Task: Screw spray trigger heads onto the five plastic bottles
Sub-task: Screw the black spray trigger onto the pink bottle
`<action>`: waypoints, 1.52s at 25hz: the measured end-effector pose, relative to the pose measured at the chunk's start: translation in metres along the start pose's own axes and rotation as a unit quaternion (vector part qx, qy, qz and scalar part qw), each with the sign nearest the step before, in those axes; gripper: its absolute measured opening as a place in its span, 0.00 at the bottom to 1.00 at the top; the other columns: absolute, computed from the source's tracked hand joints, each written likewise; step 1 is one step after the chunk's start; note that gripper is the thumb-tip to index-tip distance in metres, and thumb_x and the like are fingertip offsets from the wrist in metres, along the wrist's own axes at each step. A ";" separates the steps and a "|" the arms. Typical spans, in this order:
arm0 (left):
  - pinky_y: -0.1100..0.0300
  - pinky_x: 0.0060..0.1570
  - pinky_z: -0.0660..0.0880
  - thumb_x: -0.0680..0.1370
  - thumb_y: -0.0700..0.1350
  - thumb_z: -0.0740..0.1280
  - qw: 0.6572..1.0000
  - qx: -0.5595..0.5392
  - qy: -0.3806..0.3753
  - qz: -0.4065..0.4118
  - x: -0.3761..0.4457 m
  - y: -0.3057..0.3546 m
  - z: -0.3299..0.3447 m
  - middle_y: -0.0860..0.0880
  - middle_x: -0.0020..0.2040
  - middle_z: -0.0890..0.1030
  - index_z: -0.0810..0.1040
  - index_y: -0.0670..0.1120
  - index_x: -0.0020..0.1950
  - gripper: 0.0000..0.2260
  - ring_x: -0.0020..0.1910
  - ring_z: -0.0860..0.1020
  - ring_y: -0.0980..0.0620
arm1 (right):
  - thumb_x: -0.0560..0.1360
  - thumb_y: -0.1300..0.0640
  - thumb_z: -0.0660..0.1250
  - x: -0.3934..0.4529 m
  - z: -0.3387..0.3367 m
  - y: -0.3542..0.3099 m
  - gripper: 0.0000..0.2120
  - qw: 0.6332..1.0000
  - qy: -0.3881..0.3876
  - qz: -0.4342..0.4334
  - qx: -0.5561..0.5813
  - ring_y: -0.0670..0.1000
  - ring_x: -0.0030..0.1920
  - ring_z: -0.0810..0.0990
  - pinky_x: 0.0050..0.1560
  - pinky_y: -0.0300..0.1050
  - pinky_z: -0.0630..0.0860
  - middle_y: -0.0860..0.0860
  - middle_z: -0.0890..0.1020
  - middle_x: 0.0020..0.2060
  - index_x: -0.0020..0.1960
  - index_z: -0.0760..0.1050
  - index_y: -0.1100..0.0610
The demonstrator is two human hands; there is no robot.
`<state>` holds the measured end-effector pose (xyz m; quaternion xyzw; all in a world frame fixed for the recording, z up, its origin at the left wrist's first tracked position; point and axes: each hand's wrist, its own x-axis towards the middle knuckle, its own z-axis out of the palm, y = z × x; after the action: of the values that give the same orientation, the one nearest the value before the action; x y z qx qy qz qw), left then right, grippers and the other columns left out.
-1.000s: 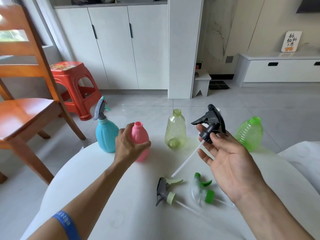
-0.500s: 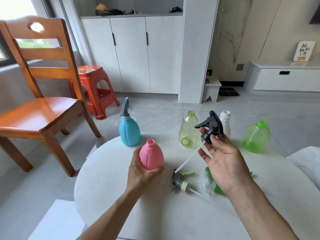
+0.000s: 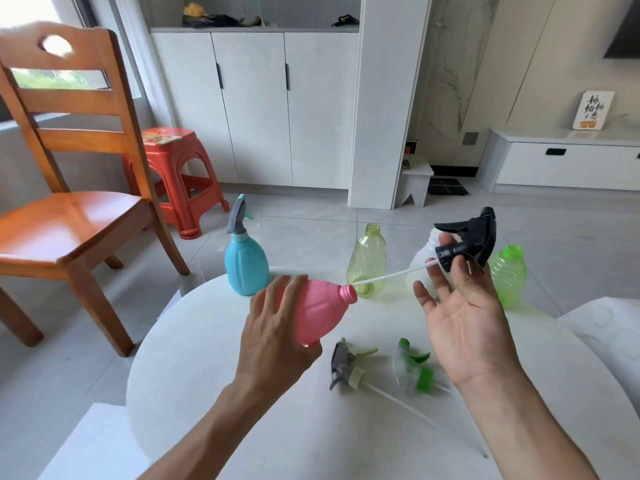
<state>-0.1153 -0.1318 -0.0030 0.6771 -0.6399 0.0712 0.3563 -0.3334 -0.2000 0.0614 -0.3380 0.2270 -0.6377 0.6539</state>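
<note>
- Head view: the left hand [image 3: 277, 336] held the pink plastic bottle [image 3: 318, 313] with fingers curled round its body; since the frame half a second before, the bottle had been lifted off the round white table [image 3: 194, 375] and tipped so that its neck pointed right
- The right hand [image 3: 464, 317] pinched the black spray trigger head [image 3: 467, 239] at its collar between thumb and fingertips, the remaining fingers spread loosely; its white dip tube [image 3: 391, 276] had swung towards the pink neck, the tip just at the opening
- Judgement: tube insertion was starting; threading of the collar was not yet done
- The blue plastic bottle [image 3: 246, 268] already carried a grey trigger
- The yellow-green clear bottle [image 3: 367, 265], white bottle [image 3: 422, 258] and ribbed green bottle [image 3: 507, 275] stood uncapped
- Two loose trigger heads [image 3: 346, 368] lay on the table near the right wrist
</note>
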 end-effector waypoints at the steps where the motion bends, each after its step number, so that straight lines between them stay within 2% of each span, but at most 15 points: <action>1: 0.48 0.48 0.79 0.59 0.46 0.82 1.000 -0.007 -0.001 -0.003 0.002 0.001 -0.001 0.46 0.66 0.74 0.70 0.46 0.71 0.42 0.60 0.73 0.42 | 0.74 0.54 0.65 0.001 -0.002 0.000 0.11 1.000 0.001 -0.001 -0.001 0.46 0.56 0.75 0.59 0.48 0.67 0.39 0.82 0.59 0.55 0.77 0.43; 6: 0.47 0.48 0.80 0.60 0.47 0.82 1.000 -0.022 -0.010 -0.017 0.004 0.009 -0.001 0.46 0.66 0.75 0.70 0.45 0.71 0.42 0.60 0.73 0.42 | 0.74 0.53 0.65 -0.003 -0.001 0.006 0.15 1.000 -0.025 0.002 -0.009 0.45 0.57 0.76 0.57 0.48 0.68 0.40 0.81 0.61 0.61 0.75 0.44; 12: 0.52 0.48 0.76 0.58 0.48 0.82 0.999 -0.041 0.006 0.021 0.003 0.017 -0.003 0.47 0.65 0.74 0.69 0.47 0.71 0.43 0.59 0.73 0.43 | 0.72 0.56 0.69 -0.023 0.008 0.043 0.16 0.982 -0.081 0.053 -0.159 0.43 0.60 0.80 0.57 0.50 0.67 0.44 0.84 0.60 0.59 0.77 0.45; 20: 0.49 0.47 0.78 0.58 0.47 0.81 0.999 -0.023 -0.012 0.028 0.001 0.014 -0.015 0.48 0.65 0.75 0.70 0.47 0.71 0.42 0.59 0.73 0.43 | 0.73 0.65 0.69 -0.021 0.005 0.048 0.26 0.975 -0.140 0.052 -0.164 0.49 0.60 0.80 0.56 0.42 0.73 0.53 0.84 0.59 0.70 0.70 0.54; 23: 0.49 0.45 0.79 0.58 0.47 0.80 0.999 -0.014 -0.025 0.019 0.002 0.011 -0.020 0.49 0.65 0.74 0.69 0.49 0.71 0.43 0.58 0.72 0.44 | 0.70 0.60 0.73 -0.018 0.004 0.047 0.29 0.962 -0.115 0.041 -0.245 0.43 0.52 0.83 0.47 0.35 0.76 0.50 0.86 0.54 0.70 0.69 0.53; 24: 0.49 0.44 0.78 0.58 0.47 0.80 0.999 -0.010 -0.030 0.016 0.003 0.010 -0.022 0.49 0.65 0.74 0.69 0.49 0.71 0.43 0.58 0.72 0.44 | 0.68 0.55 0.76 -0.018 0.004 0.045 0.36 0.955 -0.095 0.054 -0.277 0.43 0.53 0.83 0.47 0.35 0.76 0.50 0.84 0.59 0.72 0.65 0.52; 26: 0.50 0.41 0.78 0.58 0.47 0.79 0.999 0.006 -0.035 0.023 0.005 0.007 -0.025 0.50 0.64 0.74 0.68 0.50 0.71 0.43 0.58 0.71 0.44 | 0.64 0.41 0.79 -0.018 0.006 0.039 0.50 0.913 -0.044 0.037 -0.404 0.47 0.66 0.75 0.57 0.40 0.72 0.49 0.70 0.74 0.78 0.54 0.47; 27: 0.50 0.40 0.78 0.58 0.46 0.79 0.999 0.017 -0.035 0.033 0.005 0.007 -0.026 0.50 0.64 0.74 0.68 0.50 0.71 0.42 0.58 0.71 0.44 | 0.65 0.38 0.77 -0.017 0.002 0.035 0.51 0.859 -0.041 -0.039 -0.509 0.49 0.72 0.68 0.64 0.44 0.68 0.48 0.63 0.77 0.79 0.53 0.47; 28: 0.50 0.40 0.79 0.58 0.46 0.79 0.998 0.026 -0.036 0.045 0.005 0.006 -0.027 0.50 0.64 0.74 0.68 0.50 0.71 0.42 0.58 0.71 0.44 | 0.68 0.38 0.74 -0.014 -0.003 0.032 0.45 0.780 -0.070 -0.157 -0.601 0.52 0.74 0.65 0.68 0.47 0.64 0.50 0.63 0.77 0.77 0.59 0.50; 29: 0.50 0.40 0.79 0.58 0.45 0.79 0.997 0.030 -0.038 0.056 0.005 0.006 -0.027 0.49 0.64 0.74 0.68 0.50 0.71 0.42 0.58 0.71 0.43 | 0.72 0.40 0.72 -0.011 -0.005 0.028 0.34 0.694 -0.119 -0.276 -0.654 0.55 0.73 0.67 0.69 0.51 0.64 0.52 0.70 0.73 0.73 0.69 0.54; 30: 0.49 0.42 0.79 0.59 0.45 0.79 0.996 0.032 -0.042 0.068 0.005 0.006 -0.028 0.49 0.65 0.74 0.68 0.49 0.71 0.42 0.58 0.71 0.43 | 0.74 0.43 0.70 -0.008 -0.006 0.025 0.24 0.632 -0.167 -0.348 -0.672 0.57 0.67 0.74 0.67 0.54 0.68 0.53 0.79 0.64 0.64 0.78 0.57; 31: 0.49 0.44 0.78 0.59 0.45 0.79 0.995 0.036 -0.045 0.079 0.005 0.006 -0.028 0.48 0.65 0.74 0.68 0.49 0.71 0.42 0.59 0.72 0.43 | 0.76 0.43 0.67 -0.008 -0.006 0.023 0.20 0.607 -0.201 -0.365 -0.676 0.57 0.59 0.80 0.61 0.54 0.72 0.51 0.84 0.53 0.57 0.81 0.57; 34: 0.48 0.49 0.78 0.59 0.45 0.79 0.992 0.054 -0.049 0.103 0.003 0.006 -0.029 0.47 0.66 0.74 0.67 0.50 0.72 0.42 0.60 0.72 0.42 | 0.78 0.38 0.61 -0.012 -0.009 0.021 0.21 0.663 -0.250 -0.260 -0.656 0.50 0.41 0.80 0.46 0.51 0.75 0.46 0.84 0.41 0.51 0.80 0.55; 36: 0.48 0.49 0.78 0.60 0.44 0.79 0.992 0.052 -0.049 0.107 0.003 0.006 -0.030 0.47 0.66 0.74 0.67 0.49 0.71 0.42 0.60 0.72 0.42 | 0.75 0.44 0.69 -0.016 -0.010 0.022 0.12 0.713 -0.269 -0.188 -0.620 0.47 0.44 0.80 0.47 0.49 0.78 0.44 0.81 0.44 0.53 0.76 0.51; 38: 0.48 0.50 0.78 0.60 0.45 0.79 0.993 0.044 -0.041 0.106 0.004 0.006 -0.031 0.46 0.66 0.74 0.68 0.49 0.72 0.41 0.61 0.71 0.42 | 0.72 0.57 0.75 -0.018 -0.008 0.025 0.18 0.749 -0.269 -0.163 -0.584 0.47 0.48 0.80 0.51 0.44 0.79 0.43 0.79 0.47 0.56 0.72 0.45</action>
<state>-0.1091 -0.1164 0.0246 0.6231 -0.7182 0.1087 0.2899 -0.3238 -0.1846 0.0356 -0.8430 0.3115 -0.3605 0.2497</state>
